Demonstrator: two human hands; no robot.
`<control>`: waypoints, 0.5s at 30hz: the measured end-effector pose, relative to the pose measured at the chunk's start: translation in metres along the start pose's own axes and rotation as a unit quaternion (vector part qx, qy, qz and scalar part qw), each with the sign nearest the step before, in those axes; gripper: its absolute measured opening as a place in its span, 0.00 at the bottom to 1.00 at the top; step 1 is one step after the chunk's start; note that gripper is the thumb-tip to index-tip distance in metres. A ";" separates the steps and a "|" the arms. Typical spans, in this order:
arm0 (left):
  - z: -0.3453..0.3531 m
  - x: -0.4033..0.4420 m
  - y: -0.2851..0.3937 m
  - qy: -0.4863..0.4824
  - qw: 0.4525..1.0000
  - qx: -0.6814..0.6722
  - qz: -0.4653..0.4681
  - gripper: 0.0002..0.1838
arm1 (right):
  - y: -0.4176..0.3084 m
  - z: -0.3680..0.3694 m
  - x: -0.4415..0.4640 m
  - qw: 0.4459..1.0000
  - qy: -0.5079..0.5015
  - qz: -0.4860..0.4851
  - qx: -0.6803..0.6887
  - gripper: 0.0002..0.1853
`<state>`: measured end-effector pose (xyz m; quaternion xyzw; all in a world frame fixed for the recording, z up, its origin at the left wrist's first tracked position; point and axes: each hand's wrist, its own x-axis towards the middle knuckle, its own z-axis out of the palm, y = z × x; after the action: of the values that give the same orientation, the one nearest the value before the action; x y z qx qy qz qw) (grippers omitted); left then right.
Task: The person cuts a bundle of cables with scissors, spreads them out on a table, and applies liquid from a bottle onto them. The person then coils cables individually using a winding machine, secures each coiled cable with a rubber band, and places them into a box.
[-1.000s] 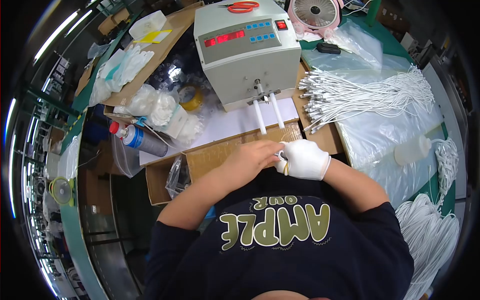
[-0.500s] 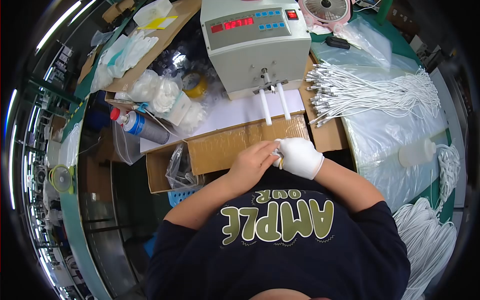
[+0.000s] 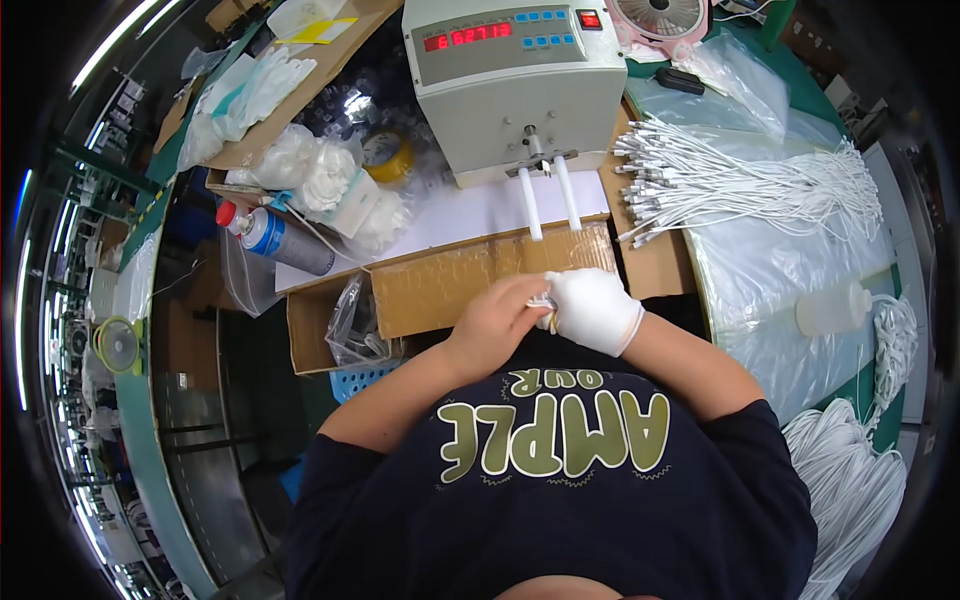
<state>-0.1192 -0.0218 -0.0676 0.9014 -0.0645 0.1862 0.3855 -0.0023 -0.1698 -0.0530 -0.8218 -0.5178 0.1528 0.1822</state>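
Observation:
My left hand (image 3: 495, 318), bare, meets my right hand (image 3: 595, 312) close in front of my chest. A white glove covers the right hand, and its fingers are curled closed. Between the two sets of fingertips sits a small white and grey piece (image 3: 543, 301), mostly hidden, so its kind does not show. The left thumb and fingers pinch at it. Just beyond the hands stands a grey machine (image 3: 515, 110) with a red number display and two white prongs (image 3: 548, 200) pointing toward me. A brown cardboard box edge (image 3: 450, 290) lies directly behind the hands.
White cables (image 3: 740, 185) lie bundled at the right on plastic sheeting, with more coiled cable (image 3: 850, 500) below. A translucent bottle (image 3: 833, 308) lies there too. To the left are a spray can (image 3: 285, 245), yellow tape (image 3: 388, 157) and white gloves (image 3: 325, 180). A pink fan (image 3: 660, 20) stands behind.
Both hands stay together and have shifted slightly left. The left fingers have drawn back a little, showing more of the small piece. The view has tilted slightly.

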 end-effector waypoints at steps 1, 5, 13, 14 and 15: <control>-0.002 0.002 0.002 -0.008 0.998 -0.031 -0.047 0.14 | -0.008 -0.009 -0.003 0.999 0.017 0.016 -0.026 0.15; 0.005 0.007 0.008 0.008 0.839 -0.484 -0.250 0.12 | -0.012 -0.013 -0.014 0.952 0.272 -0.084 0.112 0.15; -0.023 -0.041 -0.041 0.146 0.940 -0.185 -0.246 0.15 | 0.020 -0.017 -0.024 0.936 0.313 -0.056 0.150 0.14; -0.039 -0.064 -0.069 0.239 0.941 -0.072 -0.228 0.16 | 0.040 -0.031 -0.032 0.942 0.321 0.000 0.096 0.11; -0.063 -0.084 -0.092 0.268 0.935 0.065 -0.224 0.16 | 0.042 -0.056 -0.038 0.958 0.274 0.084 -0.002 0.09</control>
<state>-0.1908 0.0851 -0.1217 0.8323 0.2567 0.3333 0.3609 0.0396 -0.2285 -0.0204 -0.8730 -0.3775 -0.0644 0.3020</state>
